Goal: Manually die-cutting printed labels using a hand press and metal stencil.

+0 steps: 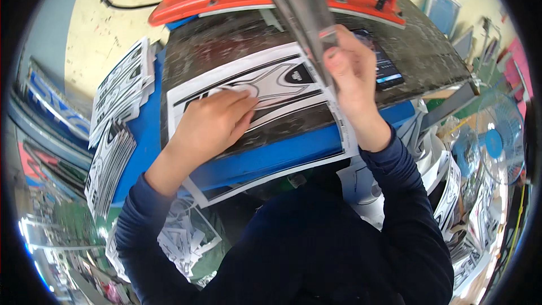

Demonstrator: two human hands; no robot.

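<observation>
At the left, a stack of printed sheets (125, 82) is lying above a fanned pile of printed sheets (111, 161), both resting by the blue table edge (148, 155). Next, the left hand (210, 123) is bearing down on a black-and-white printed sheet (232, 71), its fingers bent and bunched; whether they are pinching anything I cannot tell. The sheet is lying across the dark tabletop (217, 34), its near border hanging past the blue edge; its middle is showing tabletop and blue, though whether it is cut away or clear I cannot tell. It is probably weighing very little, bending softly and slipping easily, with its narrow borders seeming the likeliest to crease or tear; a flat palm on the broad printed area or a light pinch at a wide margin is looking safest. Farther right, the right hand (355, 73) is gripping the lower end of a blurred metal bar (310, 16), thumb and fingers closing round it, while a phone (386, 69) is lying just beyond
</observation>
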